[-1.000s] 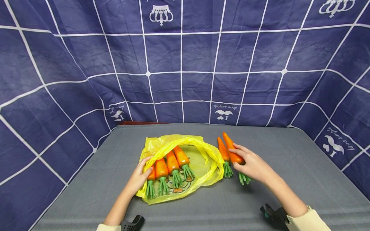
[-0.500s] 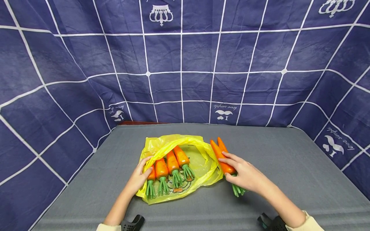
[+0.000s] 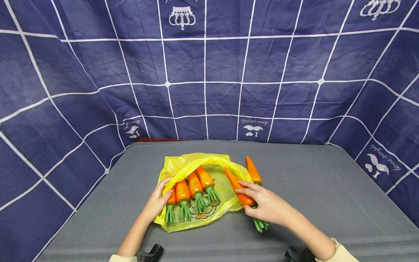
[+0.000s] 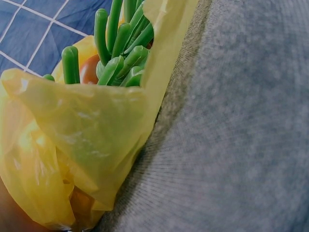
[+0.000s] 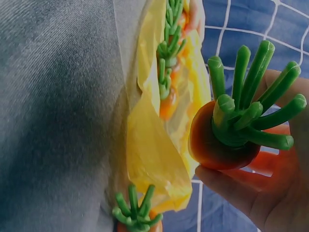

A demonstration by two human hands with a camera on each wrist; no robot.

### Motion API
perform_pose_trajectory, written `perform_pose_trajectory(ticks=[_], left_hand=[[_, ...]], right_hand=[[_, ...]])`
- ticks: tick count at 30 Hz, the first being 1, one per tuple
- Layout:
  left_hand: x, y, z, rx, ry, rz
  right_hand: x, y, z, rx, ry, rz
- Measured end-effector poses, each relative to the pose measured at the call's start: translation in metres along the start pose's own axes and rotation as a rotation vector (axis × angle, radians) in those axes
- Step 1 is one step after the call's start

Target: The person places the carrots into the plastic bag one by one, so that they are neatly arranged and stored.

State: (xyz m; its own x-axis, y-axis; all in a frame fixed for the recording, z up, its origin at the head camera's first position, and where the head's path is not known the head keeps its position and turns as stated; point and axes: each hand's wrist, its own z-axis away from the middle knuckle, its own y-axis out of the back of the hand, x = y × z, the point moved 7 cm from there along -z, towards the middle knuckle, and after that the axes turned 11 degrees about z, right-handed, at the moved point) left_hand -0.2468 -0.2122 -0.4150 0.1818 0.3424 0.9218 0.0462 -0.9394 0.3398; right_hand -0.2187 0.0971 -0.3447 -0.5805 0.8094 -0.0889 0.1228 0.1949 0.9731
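Note:
A yellow plastic bag [image 3: 196,160] lies with its mouth spread, and several orange carrots [image 3: 195,182] with green stubby tops rest side by side inside. At the bag's left edge, my left hand [image 3: 158,200] grips the plastic, thumb at the opening beside the leftmost carrot. My right hand [image 3: 266,203] holds another carrot [image 3: 237,187] by its thick end, tip pointing into the right side of the bag's mouth. The right wrist view shows this carrot's green top [image 5: 251,106] up close, fingers around the body. One more carrot [image 3: 253,170] lies just right of the bag.
A grey cloth-covered table [image 3: 311,174] carries everything. Behind and on both sides hangs a dark blue curtain [image 3: 222,98] with white grid lines. A strip of reddish-brown edge [image 3: 160,139] shows at the table's back left.
My right hand has carried its carrot leftward, from right of the other loose carrot, across it, to the bag's mouth. The left hand has stayed on the bag's edge.

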Motion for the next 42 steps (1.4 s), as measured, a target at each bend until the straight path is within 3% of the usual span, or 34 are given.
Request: perform_pose_trajectory(ticks=[5,18,35,42], left_hand=[[0.006,0.0,0.002,-0.001,0.022,0.011],[-0.012,0.001,-0.003,-0.007,0.004,-0.017],[-0.01,0.001,-0.003,-0.009,-0.004,-0.021],[-0.009,0.001,-0.003,-0.009,0.0,-0.025]], right_hand=[[-0.006,-0.005,-0.009,-0.021,0.025,-0.01],[-0.012,-0.021,-0.044,-0.081,0.05,-0.069],[-0.008,-0.052,-0.087,-0.178,0.013,-0.126],[-0.009,-0.061,-0.1,-0.168,0.01,-0.136]])
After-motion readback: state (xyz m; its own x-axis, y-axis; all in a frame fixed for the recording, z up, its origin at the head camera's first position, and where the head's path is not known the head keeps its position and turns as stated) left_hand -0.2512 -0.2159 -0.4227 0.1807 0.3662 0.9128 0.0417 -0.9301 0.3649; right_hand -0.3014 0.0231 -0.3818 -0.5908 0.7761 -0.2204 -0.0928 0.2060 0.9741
